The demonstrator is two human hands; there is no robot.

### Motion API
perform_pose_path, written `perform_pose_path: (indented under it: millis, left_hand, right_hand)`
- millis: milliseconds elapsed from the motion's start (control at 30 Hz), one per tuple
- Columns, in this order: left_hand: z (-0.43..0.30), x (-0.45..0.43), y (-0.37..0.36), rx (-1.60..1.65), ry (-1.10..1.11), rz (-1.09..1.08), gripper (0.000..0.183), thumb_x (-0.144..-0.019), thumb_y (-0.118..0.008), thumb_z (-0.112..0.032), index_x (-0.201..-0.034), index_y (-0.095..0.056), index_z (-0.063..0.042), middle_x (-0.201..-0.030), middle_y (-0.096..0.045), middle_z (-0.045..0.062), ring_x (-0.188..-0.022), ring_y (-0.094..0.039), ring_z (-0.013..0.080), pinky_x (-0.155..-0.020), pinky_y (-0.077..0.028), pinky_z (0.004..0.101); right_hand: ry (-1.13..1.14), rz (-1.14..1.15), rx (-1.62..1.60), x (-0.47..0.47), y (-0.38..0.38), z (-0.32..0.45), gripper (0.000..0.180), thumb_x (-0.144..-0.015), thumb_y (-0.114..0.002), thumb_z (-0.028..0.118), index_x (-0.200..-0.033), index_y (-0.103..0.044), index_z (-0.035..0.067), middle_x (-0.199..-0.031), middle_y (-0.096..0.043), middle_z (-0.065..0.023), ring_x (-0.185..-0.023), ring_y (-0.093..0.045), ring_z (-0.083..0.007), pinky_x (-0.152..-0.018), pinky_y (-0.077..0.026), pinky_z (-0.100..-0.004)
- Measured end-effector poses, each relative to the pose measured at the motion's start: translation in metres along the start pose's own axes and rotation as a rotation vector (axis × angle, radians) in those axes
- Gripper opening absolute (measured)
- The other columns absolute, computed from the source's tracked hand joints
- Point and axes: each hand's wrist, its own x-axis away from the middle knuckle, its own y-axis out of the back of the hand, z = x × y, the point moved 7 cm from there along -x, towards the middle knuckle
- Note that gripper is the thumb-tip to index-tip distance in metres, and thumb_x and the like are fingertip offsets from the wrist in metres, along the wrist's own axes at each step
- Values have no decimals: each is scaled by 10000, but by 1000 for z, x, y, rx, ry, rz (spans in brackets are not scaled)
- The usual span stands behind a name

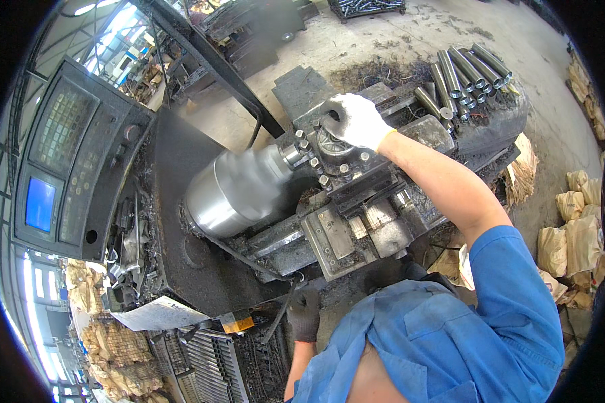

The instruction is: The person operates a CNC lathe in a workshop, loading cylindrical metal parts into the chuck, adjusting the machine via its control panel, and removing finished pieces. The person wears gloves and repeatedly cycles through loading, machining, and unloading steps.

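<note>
My right hand [355, 123], in a white glove with dark-stained fingers, is curled over the round top of a lathe's square tool post [335, 147]. Whether it grips something there is hidden. Clamping bolts [324, 182] stand around the post. To its left, the lathe chuck [232, 189] looks blurred, as if spinning, with a shiny cylindrical metal workpiece [293, 155] sticking out of it towards the post. Low in the view, my left hand [303, 310], in a dark glove, is curled beside a dark metal lever [281, 317]. I cannot tell if the fingers are around it.
A control panel [45, 204] with a lit blue screen is at the left. Shiny metal tubes [466, 75] are heaped at the bed's far right end. Metal chips [383, 73] litter the area behind. Filled sacks [569, 242] stand on the right; a rack of rods [214, 370] is below.
</note>
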Motion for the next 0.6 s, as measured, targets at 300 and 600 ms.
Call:
perform_pose_path:
  millis: [300,600]
  left_hand:
    - [336,142,-59,-198,719,380,494,-1028,-641,-503,-983,-778,-30,-968,-805,188,-850,-767,375,-786,-589,496]
    - [337,144,-61,-309,610,486,442,-1010,-679,-458,-1058,-770,-28,-951,-798,167,-784,-770,323,-700,-595,479]
  right_hand:
    - [-25,17,8,-2,0,1,222,-912,-703,323,-996,-821,155,-981,-796,-143,-985,-757,-379,-894,-611,-485]
    - [-22,24,4,-2,0,-1,223,-911,-722,329,-996,-828,152,-992,-802,-144,-988,-759,-377,-904,-611,-479]
